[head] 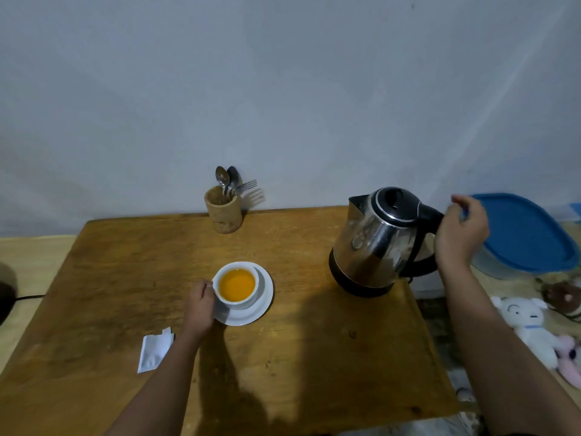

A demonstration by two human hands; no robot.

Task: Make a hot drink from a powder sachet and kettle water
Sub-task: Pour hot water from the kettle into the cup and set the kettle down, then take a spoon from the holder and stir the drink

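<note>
The left hand is pinching the handle of the white cup just below the centre of the frame, steadying it on its saucer; the cup is already holding orange liquid close to the rim. The right hand, at the right of the frame, is clenched around the black handle of the steel kettle, which is sitting tilted on the table, well apart from the cup. The torn sachet is lying flat at lower left.

Pouring looks finished, so the kettle seems to be going down: it should settle level before that grip loosens. With the cup this full, stirring with a spoon from the wooden holder at the table's far edge calls for slow, shallow turns while the left hand is bracing the cup.
</note>
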